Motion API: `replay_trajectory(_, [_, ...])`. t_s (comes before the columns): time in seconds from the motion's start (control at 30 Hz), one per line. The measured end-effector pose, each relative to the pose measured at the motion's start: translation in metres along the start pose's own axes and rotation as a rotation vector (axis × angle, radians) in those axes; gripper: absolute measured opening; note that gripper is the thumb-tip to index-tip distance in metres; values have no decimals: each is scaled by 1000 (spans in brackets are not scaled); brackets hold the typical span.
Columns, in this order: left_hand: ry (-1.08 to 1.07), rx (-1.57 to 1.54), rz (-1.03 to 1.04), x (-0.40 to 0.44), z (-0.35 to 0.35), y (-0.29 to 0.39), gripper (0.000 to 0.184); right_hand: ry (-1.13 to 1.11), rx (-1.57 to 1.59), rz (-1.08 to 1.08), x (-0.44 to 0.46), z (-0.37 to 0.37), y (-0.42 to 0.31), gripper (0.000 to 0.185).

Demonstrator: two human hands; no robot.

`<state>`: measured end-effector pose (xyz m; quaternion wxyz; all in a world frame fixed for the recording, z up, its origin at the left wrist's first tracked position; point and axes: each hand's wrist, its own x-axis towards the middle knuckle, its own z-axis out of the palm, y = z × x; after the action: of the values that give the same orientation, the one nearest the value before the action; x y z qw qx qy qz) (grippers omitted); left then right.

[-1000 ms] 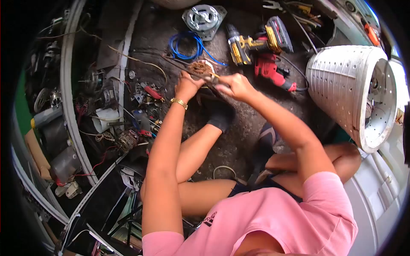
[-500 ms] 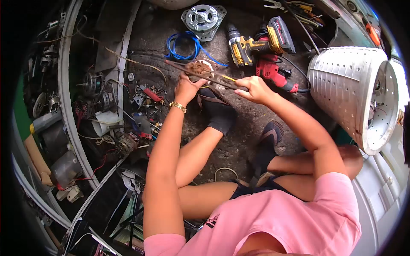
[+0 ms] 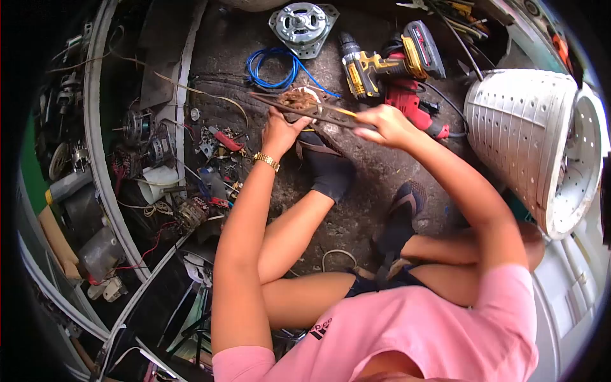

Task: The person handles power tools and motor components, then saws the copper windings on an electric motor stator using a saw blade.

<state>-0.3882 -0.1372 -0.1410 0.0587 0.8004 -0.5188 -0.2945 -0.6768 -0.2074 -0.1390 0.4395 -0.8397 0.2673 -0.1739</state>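
Observation:
My left hand [image 3: 284, 129] grips the near-left edge of a round part [image 3: 298, 100] with a rusty brown, rough face and a white rim, close to my foot. In my right hand [image 3: 385, 126] is the handle end of a long thin dark tool [image 3: 318, 117] with a bit of yellow near the fingers. The tool lies slantwise across the near side of the round part, its tip pointing left past my left hand. The handle is mostly hidden by my fingers.
Beyond my hands lie a blue wire coil [image 3: 273, 69], a silver motor [image 3: 301, 25], a yellow drill [image 3: 366, 67] and a red power tool [image 3: 410, 105]. A white perforated drum [image 3: 512, 130] stands right. Motors, wires and scrap crowd the left, beside metal frame bars [image 3: 100, 127].
My right hand has drawn away to the right with the long tool, which shows more of its length over the round part. My left hand has stayed on the part.

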Motion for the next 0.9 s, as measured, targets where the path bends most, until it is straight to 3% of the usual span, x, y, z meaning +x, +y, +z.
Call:
replay_trajectory(0.03, [-2, -69, -28, 1, -3, 4, 96, 77, 45, -43, 8, 20, 15, 33])
replay_trajectory(0.13, [-52, 17, -144, 3, -8, 10, 99, 79, 320, 93, 6, 28, 16, 25])
replay_trajectory(0.23, [-64, 102, -111, -2, -14, 15, 91, 102, 519, 269, 10, 15, 18, 33])
replay_trajectory(0.27, [-30, 144, -76, -2, -16, 19, 89, 181, 577, 264, 15, 17, 20, 39])
replay_trajectory(0.37, [-11, 142, 50, -8, -20, 18, 88, 148, 682, 325, 9, 18, 19, 41])
replay_trajectory(0.4, [-5, 95, 114, 1, -18, 4, 88, 355, 619, 167, 8, 30, 17, 43])
replay_trajectory(0.43, [-1, 48, 176, 7, -15, -9, 89, 76, 841, 562, 2, 3, -14, 45])
replay_trajectory(0.57, [172, 28, 76, -18, -9, 9, 91, 277, 442, 338, 1, 21, -57, 40])
replay_trajectory(0.7, [316, 201, -237, -48, 7, 63, 86, 263, 397, 441, -7, 36, -81, 40])
replay_trajectory(0.77, [323, 225, -204, -44, 3, 67, 84, 393, 308, 316, -12, 39, -92, 39])
replay_trajectory(0.83, [289, 207, -132, -36, -4, 61, 81, 266, 196, 319, -17, 21, -106, 35])
replay_trajectory(0.9, [192, 94, -78, -31, -16, 42, 79, 284, 209, 303, -20, 17, -108, 34])
